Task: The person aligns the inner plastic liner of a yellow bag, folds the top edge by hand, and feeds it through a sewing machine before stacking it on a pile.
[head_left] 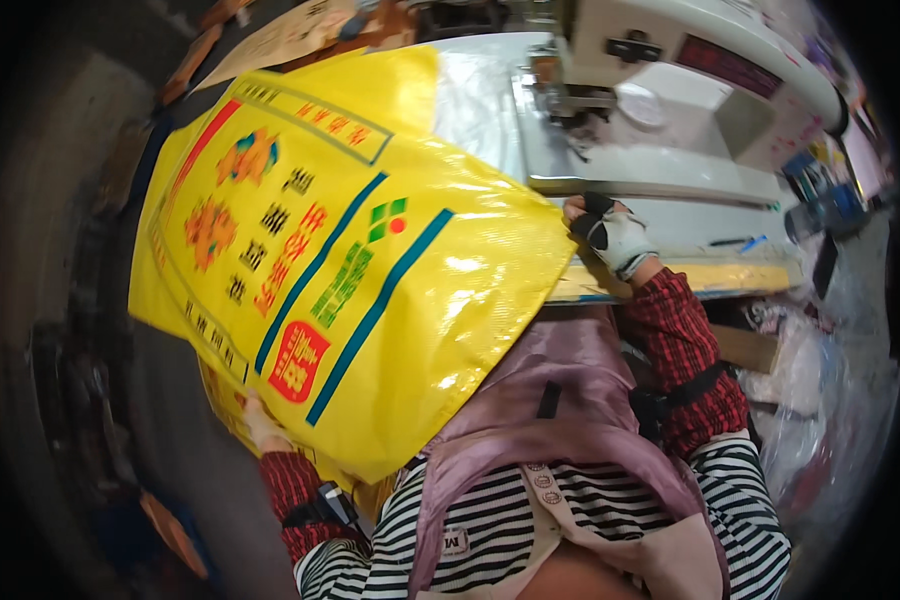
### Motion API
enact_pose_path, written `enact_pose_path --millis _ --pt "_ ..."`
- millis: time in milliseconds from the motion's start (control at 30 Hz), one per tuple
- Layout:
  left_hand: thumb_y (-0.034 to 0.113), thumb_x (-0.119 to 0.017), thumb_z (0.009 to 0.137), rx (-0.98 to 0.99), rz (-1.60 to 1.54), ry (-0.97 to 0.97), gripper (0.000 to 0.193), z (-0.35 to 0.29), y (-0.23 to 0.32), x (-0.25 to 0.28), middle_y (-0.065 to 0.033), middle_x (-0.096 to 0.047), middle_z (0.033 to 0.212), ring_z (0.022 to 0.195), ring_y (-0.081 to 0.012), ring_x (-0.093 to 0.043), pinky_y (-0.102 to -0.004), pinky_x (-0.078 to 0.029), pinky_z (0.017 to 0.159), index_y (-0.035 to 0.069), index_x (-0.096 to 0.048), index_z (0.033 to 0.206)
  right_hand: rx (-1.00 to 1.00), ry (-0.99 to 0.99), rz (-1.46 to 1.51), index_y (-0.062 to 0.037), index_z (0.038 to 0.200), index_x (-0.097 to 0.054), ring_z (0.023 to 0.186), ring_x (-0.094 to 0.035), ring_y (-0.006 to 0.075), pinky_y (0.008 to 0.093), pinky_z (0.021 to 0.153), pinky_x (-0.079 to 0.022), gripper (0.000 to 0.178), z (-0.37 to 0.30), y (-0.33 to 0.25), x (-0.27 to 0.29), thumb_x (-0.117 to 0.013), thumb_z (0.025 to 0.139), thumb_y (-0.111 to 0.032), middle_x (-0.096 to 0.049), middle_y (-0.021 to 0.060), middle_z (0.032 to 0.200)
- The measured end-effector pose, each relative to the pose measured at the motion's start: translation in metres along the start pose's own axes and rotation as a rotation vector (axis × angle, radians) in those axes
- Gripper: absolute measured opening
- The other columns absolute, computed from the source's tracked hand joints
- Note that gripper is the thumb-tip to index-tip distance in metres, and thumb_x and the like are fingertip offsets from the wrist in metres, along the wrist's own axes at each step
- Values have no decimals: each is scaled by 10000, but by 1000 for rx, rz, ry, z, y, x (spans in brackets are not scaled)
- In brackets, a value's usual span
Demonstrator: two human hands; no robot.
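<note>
A large yellow printed plastic sack (410, 290) stretches across my front, its surface glossy and slightly rippled. My right hand (615, 235), in a pale glove with black finger coverings, is closed on the sack's right corner beside the table's front edge. At the lower left, my left hand (263, 425) grips the sack's lower edge, its fingers partly hidden by the yellow material. Just beyond my right hand stands a white sewing machine (700, 70); the metal sewing head (575, 95) is to the right of the sack.
The white machine table (670, 230) runs along the right, with a worn yellowish front edge. A blue pen-like item (750, 242) lies on it. Clear plastic wrapping (810, 400) heaps up at the right. Brown paper (280, 40) lies at the far left.
</note>
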State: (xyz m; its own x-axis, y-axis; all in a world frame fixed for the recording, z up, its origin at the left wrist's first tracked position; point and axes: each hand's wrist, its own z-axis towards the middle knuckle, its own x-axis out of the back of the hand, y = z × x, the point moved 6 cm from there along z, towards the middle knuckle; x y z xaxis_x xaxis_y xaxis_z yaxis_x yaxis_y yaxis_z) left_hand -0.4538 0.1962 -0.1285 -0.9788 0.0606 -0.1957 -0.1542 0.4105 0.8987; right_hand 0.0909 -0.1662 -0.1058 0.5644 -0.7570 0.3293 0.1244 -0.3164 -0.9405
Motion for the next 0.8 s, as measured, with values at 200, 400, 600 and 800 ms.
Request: enact_pose_path --millis 200,400,600,800 --pt "170 -486 896 -347 1520 -289 266 -100 -97 83 -149 -631 1007 958 -264 -591 -396 -458 841 -4 -598 1064 230 -15 -449 -25 902 -583 657 -566 219 343 608 -438 261 -13 -42 -42 -605 827 -274 -598 86 721" --pt "128 -451 912 -366 434 599 211 -145 -65 231 -149 -623 877 795 -233 -611 -320 -481 728 -41 -572 950 -60 -420 231 -69 912 -548 598 -419 55 222 521 -365 86 -79 -31 -169 -579 863 -133 -492 -25 677" --pt "116 -496 886 -21 1307 739 249 -229 -85 291 -187 -623 1034 965 -286 -614 -336 -488 794 -58 -522 1061 221 -950 -207 -21 1065 -545 541 -509 133 302 484 -391 288 -143 -98 -258 -622 860 -208 -520 29 639" --pt "213 -555 835 317 1288 797 264 -234 -104 274 -173 -645 987 912 -341 -622 -400 -484 775 44 -592 1035 1005 -876 -700 -78 946 -567 513 -519 293 396 511 -416 202 -159 -162 -292 -516 810 -218 -526 103 591"
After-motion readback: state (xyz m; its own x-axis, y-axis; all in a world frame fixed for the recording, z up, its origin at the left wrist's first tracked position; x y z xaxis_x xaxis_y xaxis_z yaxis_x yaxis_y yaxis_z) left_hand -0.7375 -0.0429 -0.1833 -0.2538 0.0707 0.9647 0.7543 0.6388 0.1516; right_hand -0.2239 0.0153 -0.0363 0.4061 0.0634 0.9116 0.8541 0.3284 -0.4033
